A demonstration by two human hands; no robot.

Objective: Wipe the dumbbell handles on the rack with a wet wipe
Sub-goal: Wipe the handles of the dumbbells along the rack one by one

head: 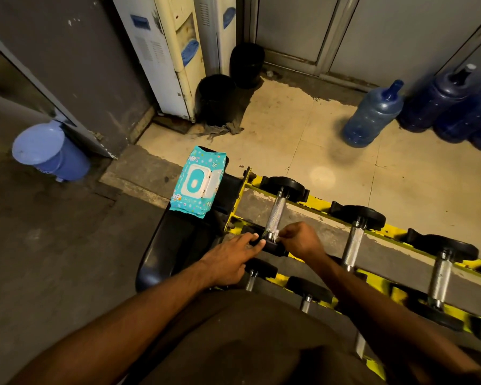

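A yellow rack carries several dumbbells with black ends and knurled silver handles. My right hand pinches a white wet wipe against the near end of the leftmost dumbbell's handle. My left hand lies with straight fingers on that dumbbell's near black end. Two more handles stand to the right. The turquoise wet wipe pack, lid open, lies on a black padded bench left of the rack.
A blue pedal bin stands on the floor at the left. Two black bins and water dispensers stand at the back. Blue water jugs cluster at the back right. A lower rack row holds more dumbbells.
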